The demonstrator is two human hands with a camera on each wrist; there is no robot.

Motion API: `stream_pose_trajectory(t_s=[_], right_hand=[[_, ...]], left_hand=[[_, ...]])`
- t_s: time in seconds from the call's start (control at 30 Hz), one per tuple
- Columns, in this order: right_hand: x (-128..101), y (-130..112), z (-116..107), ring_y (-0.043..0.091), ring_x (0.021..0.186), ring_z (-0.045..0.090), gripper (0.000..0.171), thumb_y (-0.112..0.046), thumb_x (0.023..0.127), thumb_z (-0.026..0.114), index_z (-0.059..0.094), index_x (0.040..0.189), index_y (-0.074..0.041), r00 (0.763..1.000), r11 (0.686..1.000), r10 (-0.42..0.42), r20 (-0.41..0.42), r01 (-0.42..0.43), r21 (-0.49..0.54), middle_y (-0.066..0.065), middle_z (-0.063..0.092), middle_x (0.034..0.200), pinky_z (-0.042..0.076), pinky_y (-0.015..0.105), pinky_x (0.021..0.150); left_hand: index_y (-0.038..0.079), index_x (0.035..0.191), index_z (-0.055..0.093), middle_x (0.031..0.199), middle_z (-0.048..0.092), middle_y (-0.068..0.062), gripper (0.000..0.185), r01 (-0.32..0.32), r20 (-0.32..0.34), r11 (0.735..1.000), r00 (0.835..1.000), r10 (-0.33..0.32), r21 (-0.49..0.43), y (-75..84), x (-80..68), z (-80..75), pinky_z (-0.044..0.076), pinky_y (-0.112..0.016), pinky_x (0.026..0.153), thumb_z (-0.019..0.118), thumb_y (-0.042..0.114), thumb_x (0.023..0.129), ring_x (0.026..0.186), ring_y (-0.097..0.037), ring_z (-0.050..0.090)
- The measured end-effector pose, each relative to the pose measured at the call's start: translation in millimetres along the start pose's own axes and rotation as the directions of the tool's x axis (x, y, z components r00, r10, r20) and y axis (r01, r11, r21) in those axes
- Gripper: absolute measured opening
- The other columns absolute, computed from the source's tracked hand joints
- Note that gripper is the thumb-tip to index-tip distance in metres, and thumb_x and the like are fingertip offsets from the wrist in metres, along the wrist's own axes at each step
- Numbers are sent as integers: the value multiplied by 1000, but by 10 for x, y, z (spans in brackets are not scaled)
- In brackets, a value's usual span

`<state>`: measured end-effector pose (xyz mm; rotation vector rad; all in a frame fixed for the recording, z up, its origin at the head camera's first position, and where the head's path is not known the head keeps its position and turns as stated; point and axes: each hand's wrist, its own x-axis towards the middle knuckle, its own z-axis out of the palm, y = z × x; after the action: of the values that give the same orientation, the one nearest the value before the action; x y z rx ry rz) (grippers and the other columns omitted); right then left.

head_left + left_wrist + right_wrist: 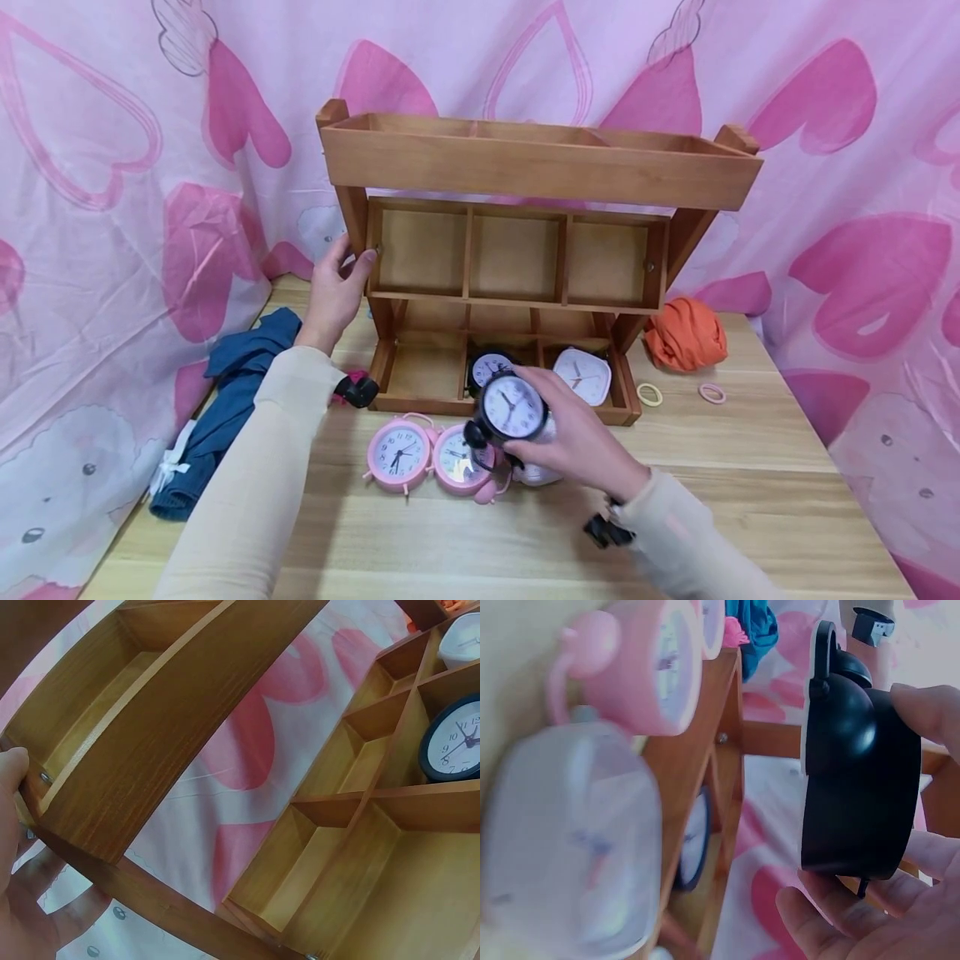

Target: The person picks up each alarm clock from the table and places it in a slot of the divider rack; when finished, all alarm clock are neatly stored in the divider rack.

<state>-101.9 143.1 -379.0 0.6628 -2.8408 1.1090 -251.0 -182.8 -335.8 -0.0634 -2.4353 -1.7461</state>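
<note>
A three-tier wooden shelf (537,171) stands at the back of the table. My left hand (336,287) grips its left upright, thumb on the front edge; the left wrist view shows that thumb (15,769) against the frame. My right hand (577,437) holds a black twin-bell alarm clock (512,408) above the table, in front of the bottom tier; the right wrist view shows its black back (855,772) between my fingers. Another black clock (487,367) and a white square clock (582,377) sit in the bottom compartments. Two pink clocks (399,454) (459,461) stand on the table.
A white clock (537,475) lies under my right hand. A blue cloth (225,400) lies at the left, an orange cloth (686,333) at the right with two hair rings (649,394) (712,392). A pink heart-print curtain (112,167) surrounds the table.
</note>
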Motion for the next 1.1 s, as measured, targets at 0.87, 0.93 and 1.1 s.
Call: stream_pose_trajectory(t_s=[0.87, 0.93, 1.1], right_hand=[[1509, -194, 735, 26, 132, 49, 87, -41, 79, 81, 37, 151, -20, 954, 982, 188, 234, -181, -48, 6, 45, 151, 44, 46, 110], [1544, -201, 786, 26, 136, 47, 87, -41, 79, 81, 37, 151, -20, 950, 981, 196, 242, -188, -58, 5, 43, 153, 42, 46, 112], [1622, -187, 908, 26, 139, 43, 88, -40, 79, 82, 36, 152, -22, 943, 973, 230, 240, -213, -95, 3, 40, 156, 39, 46, 115]], left_hand=[[37, 153, 31, 158, 35, 2, 63, -19, -33, 999, 999, 20, 36, -90, 29, 1, 41, -47, 112, 50, 58, 96, 144, -28, 38], [38, 153, 30, 158, 35, 3, 64, -16, -34, 999, 999, 18, 42, -88, 26, 6, 41, -47, 111, 50, 59, 96, 144, -28, 38], [39, 153, 30, 158, 35, 4, 65, -17, -32, 999, 999, 19, 41, -99, 30, 12, 41, -47, 111, 51, 60, 95, 144, -28, 38]])
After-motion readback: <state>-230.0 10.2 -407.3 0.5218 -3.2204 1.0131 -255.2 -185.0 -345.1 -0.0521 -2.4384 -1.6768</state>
